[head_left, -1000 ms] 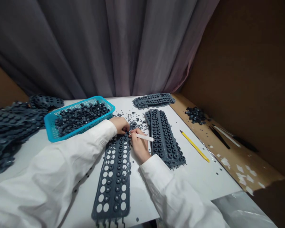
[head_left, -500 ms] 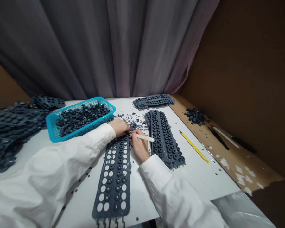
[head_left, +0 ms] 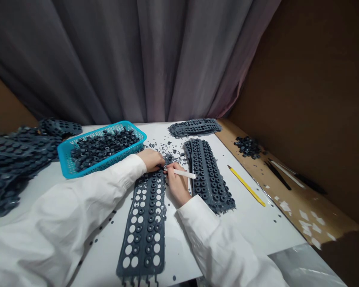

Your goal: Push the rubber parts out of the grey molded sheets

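A dark grey moulded rubber sheet (head_left: 143, 235) lies lengthwise before me, with rows of ring-shaped parts and many round holes showing white beneath. At its far end, my left hand (head_left: 153, 160) has its fingers bent and pressed together; what is between them is too small to make out. My right hand (head_left: 178, 186) is closed around a slim white pen-like tool (head_left: 184, 173), its tip hidden near the left fingertips. Small dark scraps (head_left: 170, 158) lie scattered just beyond both hands.
A blue basket (head_left: 66, 169) of dark rubber pieces stands at the left. Uncut sheets (head_left: 8, 171) are heaped further left. To the right lie stacked sheets (head_left: 208, 175), a yellow pencil-like tool (head_left: 247, 186), dark pieces (head_left: 247, 147) and pens (head_left: 287, 173). Another bundle (head_left: 194, 127) lies behind.
Both hands keep nearly the same place and grip at the sheet's far end. The whole view has shifted very slightly.
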The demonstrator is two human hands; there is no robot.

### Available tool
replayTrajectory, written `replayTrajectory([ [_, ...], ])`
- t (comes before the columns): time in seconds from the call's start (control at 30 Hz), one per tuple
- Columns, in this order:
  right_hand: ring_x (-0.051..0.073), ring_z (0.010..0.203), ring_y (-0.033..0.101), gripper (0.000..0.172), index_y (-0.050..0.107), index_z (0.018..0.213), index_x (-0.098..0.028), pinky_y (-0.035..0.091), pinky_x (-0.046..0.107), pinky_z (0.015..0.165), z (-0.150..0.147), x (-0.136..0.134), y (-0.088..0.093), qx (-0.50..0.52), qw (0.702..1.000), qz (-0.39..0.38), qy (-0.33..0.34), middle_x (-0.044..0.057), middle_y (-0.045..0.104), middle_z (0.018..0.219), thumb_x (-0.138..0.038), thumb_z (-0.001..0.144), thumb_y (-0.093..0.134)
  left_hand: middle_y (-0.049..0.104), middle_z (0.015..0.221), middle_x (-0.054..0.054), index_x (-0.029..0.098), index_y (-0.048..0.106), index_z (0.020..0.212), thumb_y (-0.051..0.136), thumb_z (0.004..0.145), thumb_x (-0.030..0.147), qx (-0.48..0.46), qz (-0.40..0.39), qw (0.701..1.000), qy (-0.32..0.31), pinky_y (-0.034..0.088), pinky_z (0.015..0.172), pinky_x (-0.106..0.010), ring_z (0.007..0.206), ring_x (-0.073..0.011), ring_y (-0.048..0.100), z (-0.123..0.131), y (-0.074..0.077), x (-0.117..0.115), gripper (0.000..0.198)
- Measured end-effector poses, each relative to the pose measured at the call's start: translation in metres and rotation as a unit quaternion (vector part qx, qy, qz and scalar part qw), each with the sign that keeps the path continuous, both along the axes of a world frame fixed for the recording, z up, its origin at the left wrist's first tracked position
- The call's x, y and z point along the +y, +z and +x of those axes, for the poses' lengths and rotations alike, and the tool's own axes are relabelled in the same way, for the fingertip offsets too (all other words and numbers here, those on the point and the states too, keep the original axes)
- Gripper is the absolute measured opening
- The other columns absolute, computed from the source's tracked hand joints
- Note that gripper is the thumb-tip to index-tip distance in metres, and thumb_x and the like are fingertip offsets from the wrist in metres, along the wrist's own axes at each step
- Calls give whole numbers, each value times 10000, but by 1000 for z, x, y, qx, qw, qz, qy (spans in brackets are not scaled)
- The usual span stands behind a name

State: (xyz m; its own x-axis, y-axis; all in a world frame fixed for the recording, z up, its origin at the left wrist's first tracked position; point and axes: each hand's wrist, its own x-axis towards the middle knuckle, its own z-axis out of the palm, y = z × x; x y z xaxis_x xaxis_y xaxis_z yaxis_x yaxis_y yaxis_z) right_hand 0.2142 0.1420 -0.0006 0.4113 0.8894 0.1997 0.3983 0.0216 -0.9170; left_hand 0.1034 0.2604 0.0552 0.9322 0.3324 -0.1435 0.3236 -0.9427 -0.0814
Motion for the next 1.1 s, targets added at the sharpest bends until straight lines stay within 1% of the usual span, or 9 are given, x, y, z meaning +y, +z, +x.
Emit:
replayTrajectory([
  [0.07, 174, 665, 580, 231, 571, 719, -207, 383, 259, 606, -1, -1, 3, -13, 1000, -4, -3, 19, 655, 693, -260, 858, 395, 675, 821, -30, 228, 673, 796, 608, 768, 188, -3, -2, 1000, -5, 410, 619, -243, 744, -174, 628, 1, -2, -1, 81],
  [0.2, 176, 654, 575, 239, 554, 671, -204, 381, 266, 621, -2, -3, 9, -35, 999, -10, -9, 27, 649, 670, -245, 842, 392, 648, 777, -60, 180, 620, 730, 529, 831, 123, -21, -11, 1000, -5, 431, 641, -263, 736, -178, 629, 1, -9, -3, 147],
  [0.3, 178, 639, 570, 235, 541, 648, -205, 381, 269, 616, -3, -3, 9, -37, 999, -14, -10, 32, 646, 654, -235, 831, 396, 629, 809, -67, 169, 596, 778, 502, 842, 100, -46, -20, 999, 9, 448, 655, -266, 722, -166, 627, -4, -16, -4, 133],
  [0.53, 180, 655, 585, 218, 534, 637, -210, 382, 266, 624, -4, -2, 6, -34, 999, -15, -9, 32, 650, 653, -197, 811, 402, 629, 956, -51, 189, 564, 933, 390, 936, 260, -154, -45, 983, 91, 460, 693, -253, 831, -164, 621, -29, -35, -9, 189],
  [0.67, 175, 649, 582, 214, 551, 650, -213, 386, 262, 616, -3, -3, 7, -31, 999, -4, -7, 16, 645, 648, -214, 808, 407, 641, 939, -28, 204, 588, 920, 434, 907, 269, -192, -80, 974, 94, 457, 716, -243, 835, -156, 613, -32, -38, -13, 168],
  [0.77, 179, 668, 589, 205, 569, 685, -215, 394, 263, 621, -3, -4, 7, -18, 1000, -3, -5, 12, 652, 666, -235, 817, 413, 651, 946, -26, 207, 600, 940, 466, 891, 311, -221, -91, 966, 102, 458, 758, -253, 862, -165, 609, -32, -26, -13, 177],
  [0.9, 187, 685, 601, 206, 591, 741, -216, 404, 272, 637, -2, -4, 5, 3, 1000, 5, 1, 18, 662, 684, -259, 836, 413, 614, 1056, -87, 152, 561, 1063, 428, 896, 414, -300, -48, 938, 169, 451, 826, -318, 927, -209, 575, -46, 9, 3, 338],
  [1.0, 184, 706, 611, 215, 596, 779, -222, 412, 268, 644, -2, -4, 1, 33, 999, 18, 2, 10, 679, 718, -276, 851, 401, 610, 1063, -95, 147, 585, 1030, 468, 854, 463, -346, 22, 891, 293, 424, 888, -371, 988, -251, 549, -70, 26, 25, 380],
  [1.1, 183, 733, 616, 217, 587, 802, -225, 417, 265, 639, -2, -2, -2, 55, 998, 34, -8, 8, 684, 758, -293, 860, 389, 597, 1106, -126, 148, 582, 1052, 538, 801, 459, -310, 56, 860, 401, 386, 930, -457, 1057, -313, 518, -92, 27, 36, 402],
])
